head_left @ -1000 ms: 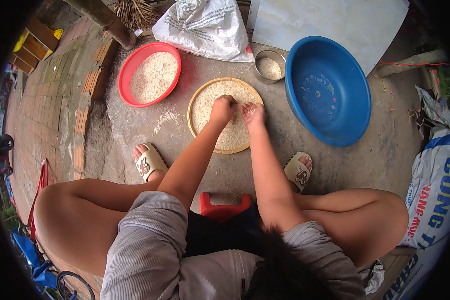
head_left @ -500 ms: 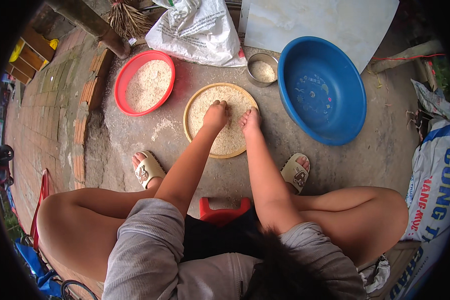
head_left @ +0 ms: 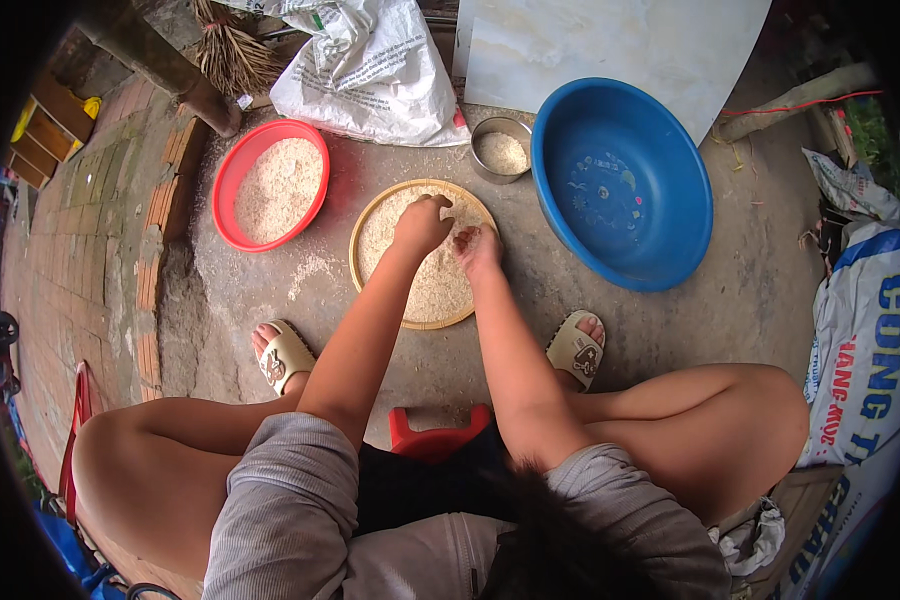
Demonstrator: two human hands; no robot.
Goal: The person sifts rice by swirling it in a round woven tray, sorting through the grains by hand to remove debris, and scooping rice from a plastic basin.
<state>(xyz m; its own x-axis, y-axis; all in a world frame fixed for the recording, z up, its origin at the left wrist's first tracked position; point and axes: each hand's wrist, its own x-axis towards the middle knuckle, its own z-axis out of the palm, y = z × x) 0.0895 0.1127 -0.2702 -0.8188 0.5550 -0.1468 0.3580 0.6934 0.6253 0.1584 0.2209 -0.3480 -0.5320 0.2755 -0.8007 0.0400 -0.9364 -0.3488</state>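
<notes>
A round woven bamboo tray (head_left: 357, 272) full of pale rice grains (head_left: 437, 290) lies on the ground between my feet. Both hands are over it. My left hand (head_left: 424, 226) is closed above the grains, with its fingers bent toward the thumb. Whatever it pinches is too small to name. At the tray's right side, my right hand (head_left: 478, 250) faces the left one, palm turned inward, its fingers loosely curled and slightly apart. Nothing shows in its palm. The hands are close together but do not touch.
A red basin (head_left: 222, 200) of pale grains stands at the far left. A small metal pot (head_left: 490, 172) with grains sits beside a big blue basin (head_left: 630, 190) at right. Behind is a white sack (head_left: 380, 85). My sandals (head_left: 577, 350) flank the tray; spilled grains (head_left: 312, 272) lie left.
The right hand has loosened from a fist and turned its palm inward. My left hand stays curled over the grains. The whole view has shifted slightly.
</notes>
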